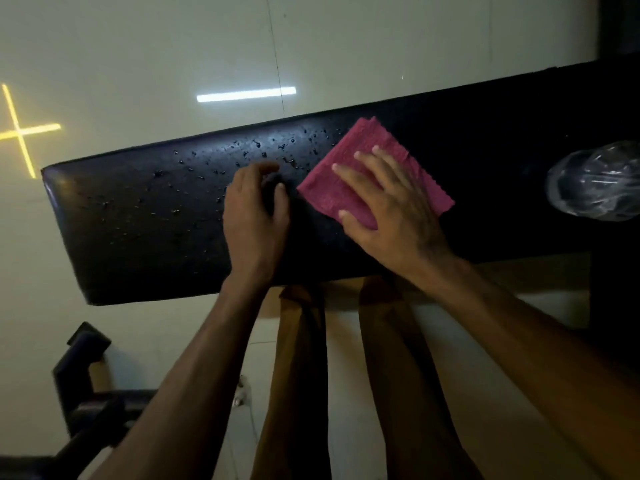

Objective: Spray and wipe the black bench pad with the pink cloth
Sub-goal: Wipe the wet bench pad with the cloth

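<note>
The long black bench pad (138,216) runs across the view, its left half dotted with water droplets. A folded pink cloth (360,157) lies flat on the pad near the middle. My right hand (388,202) presses down on the cloth with fingers spread. Just left of the cloth, my left hand (254,216) is curled around a small dark object (272,192); I cannot tell what that object is.
A clear plastic bottle (595,181) lies on the pad at the far right. My legs (301,375) stand against the near edge of the bench. A dark metal frame (86,386) sits on the pale tiled floor at lower left.
</note>
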